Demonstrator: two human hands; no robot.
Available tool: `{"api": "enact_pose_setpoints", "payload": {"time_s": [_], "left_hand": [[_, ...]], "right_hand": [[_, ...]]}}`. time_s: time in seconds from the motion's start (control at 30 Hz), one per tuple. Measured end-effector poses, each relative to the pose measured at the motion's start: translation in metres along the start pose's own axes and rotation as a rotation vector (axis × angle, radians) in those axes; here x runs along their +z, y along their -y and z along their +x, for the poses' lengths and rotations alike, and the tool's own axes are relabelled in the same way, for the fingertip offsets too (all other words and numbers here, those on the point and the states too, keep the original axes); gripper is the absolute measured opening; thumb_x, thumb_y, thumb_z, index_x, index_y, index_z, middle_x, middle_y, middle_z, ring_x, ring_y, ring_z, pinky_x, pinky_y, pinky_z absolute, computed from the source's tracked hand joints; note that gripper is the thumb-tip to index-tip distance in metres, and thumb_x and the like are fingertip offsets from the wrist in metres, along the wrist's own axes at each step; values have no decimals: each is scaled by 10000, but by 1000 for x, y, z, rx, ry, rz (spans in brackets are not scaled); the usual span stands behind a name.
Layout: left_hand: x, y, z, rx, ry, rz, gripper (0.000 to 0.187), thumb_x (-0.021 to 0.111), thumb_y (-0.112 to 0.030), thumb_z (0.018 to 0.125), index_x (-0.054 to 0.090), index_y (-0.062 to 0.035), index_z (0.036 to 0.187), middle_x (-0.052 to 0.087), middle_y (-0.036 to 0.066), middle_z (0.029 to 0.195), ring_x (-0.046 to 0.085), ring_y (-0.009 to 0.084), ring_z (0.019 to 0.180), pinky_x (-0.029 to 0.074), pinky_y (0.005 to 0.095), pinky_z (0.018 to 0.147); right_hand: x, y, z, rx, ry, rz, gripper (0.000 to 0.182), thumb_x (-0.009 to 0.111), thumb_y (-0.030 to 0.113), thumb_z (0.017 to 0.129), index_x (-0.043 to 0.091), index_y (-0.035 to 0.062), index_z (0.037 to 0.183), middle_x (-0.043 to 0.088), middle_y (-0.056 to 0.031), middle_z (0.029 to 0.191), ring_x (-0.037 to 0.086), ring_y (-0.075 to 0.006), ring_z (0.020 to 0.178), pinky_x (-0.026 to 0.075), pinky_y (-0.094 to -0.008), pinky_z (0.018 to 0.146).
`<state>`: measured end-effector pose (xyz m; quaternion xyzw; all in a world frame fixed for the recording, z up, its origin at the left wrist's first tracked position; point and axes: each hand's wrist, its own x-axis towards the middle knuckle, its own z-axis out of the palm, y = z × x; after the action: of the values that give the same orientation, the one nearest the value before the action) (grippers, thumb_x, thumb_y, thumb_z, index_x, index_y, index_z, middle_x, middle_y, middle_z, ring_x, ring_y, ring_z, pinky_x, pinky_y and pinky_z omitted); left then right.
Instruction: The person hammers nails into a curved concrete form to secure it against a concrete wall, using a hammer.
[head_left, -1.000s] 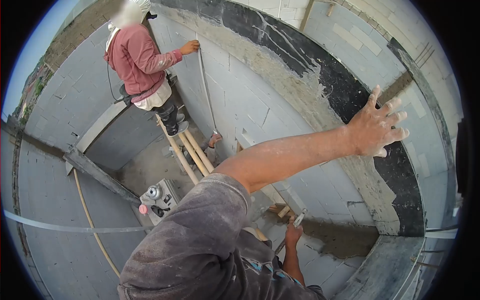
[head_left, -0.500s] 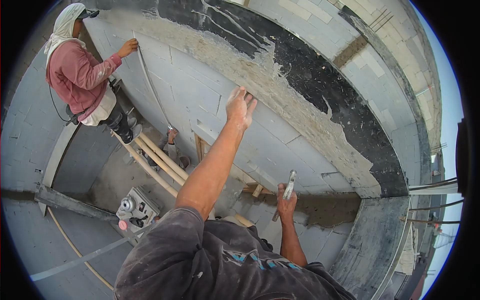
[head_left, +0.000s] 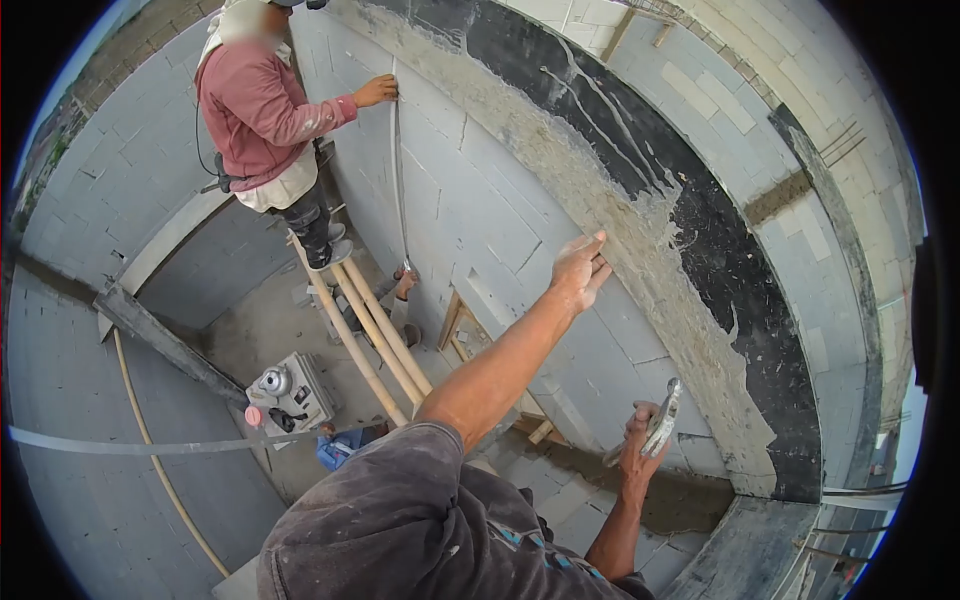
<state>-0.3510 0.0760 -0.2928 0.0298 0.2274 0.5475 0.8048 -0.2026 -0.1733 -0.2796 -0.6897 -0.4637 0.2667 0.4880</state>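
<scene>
My left hand (head_left: 582,272) rests near the upper edge of the grey block wall (head_left: 500,215), beside the rough mortar band (head_left: 570,150); its fingers are apart and it holds nothing visible. Lower right, my right hand (head_left: 640,445) is closed around a hammer (head_left: 662,420), whose metal head points up. At the upper left a co-worker in a red jacket (head_left: 255,115) holds the top of a long thin strip (head_left: 398,170) against the wall. Another person's hand (head_left: 406,284) is at the strip's lower end.
Bamboo poles (head_left: 372,325) run below, under the standing co-worker. A white box-like surface (head_left: 300,395) with a silver device (head_left: 275,380) sits on the lower floor. A person in blue (head_left: 345,447) is partly visible. A wooden frame (head_left: 452,318) sits in the wall.
The whole view has shifted, and scene and hands appear further right. The hammer is tilted differently in my right hand. A person in blue has come into sight below.
</scene>
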Motion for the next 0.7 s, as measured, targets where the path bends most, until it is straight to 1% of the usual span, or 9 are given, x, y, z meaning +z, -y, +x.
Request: {"api": "enact_pose_setpoints", "payload": {"time_s": [0.13,0.2,0.27,0.33,0.43,0.57,0.6,0.67,0.7], "left_hand": [[-10,-1,10,-29,62,-5,763,679,-296,880,238,5,1425,311,186,1405,317,320,1314,287,430,1125],[-17,-5,13,-60,87,-30,761,677,-350,873,267,-2,1412,357,172,1344,361,300,1272,325,428,1102],[-25,-6,12,-90,103,-47,749,678,-391,864,307,-11,1392,403,151,1277,412,278,1207,368,424,1070],[-40,-7,4,-105,83,-66,725,683,-419,853,355,-21,1364,448,123,1206,470,257,1121,415,417,1029],[-92,9,-9,-146,22,113,669,680,-429,852,411,-54,1336,493,72,1098,512,232,1002,460,401,976],[-218,42,-45,-311,-330,254,543,683,-417,847,519,-91,1249,543,36,1089,531,188,966,486,379,881],[-248,43,-63,-314,-443,291,455,673,-393,858,565,-109,1196,558,32,1088,535,187,952,484,379,878],[-329,51,-92,-313,-747,283,314,644,-365,877,629,-127,1082,586,44,1026,553,187,890,504,362,754],[-361,40,-111,-373,-851,303,375,609,-380,902,584,-99,1150,590,65,1137,564,206,1046,487,385,883]], "right_hand": [[-3,86,38,-171,-139,138,406,546,396,947,579,-5,998,480,-19,672,474,-94,575,388,-231,497],[-9,138,55,-322,-141,109,413,489,398,977,590,-1,1008,483,-21,696,480,-100,571,405,-237,503],[-14,173,70,-349,-224,81,423,447,389,995,611,2,1036,503,-22,739,494,-98,599,428,-239,528],[-30,191,89,-351,-265,-144,506,417,441,990,618,2,1140,578,-61,852,549,-136,737,488,-290,676],[-31,210,113,-411,-399,-505,579,373,501,978,600,33,1234,632,-124,1043,581,-208,988,450,-365,900],[-24,203,147,-461,-388,-631,619,365,559,953,592,77,1268,582,-129,1277,490,-266,1251,337,-390,1039],[-23,198,155,-421,-414,-688,667,366,599,928,607,53,1225,598,-150,1209,516,-283,1192,360,-400,1004],[-25,185,173,-341,-463,-807,774,368,681,878,638,4,1139,629,-192,1073,568,-317,1074,406,-421,932],[-28,179,181,-300,-492,-869,830,369,721,853,653,-20,1096,644,-212,1005,593,-334,1015,429,-431,897]]}}
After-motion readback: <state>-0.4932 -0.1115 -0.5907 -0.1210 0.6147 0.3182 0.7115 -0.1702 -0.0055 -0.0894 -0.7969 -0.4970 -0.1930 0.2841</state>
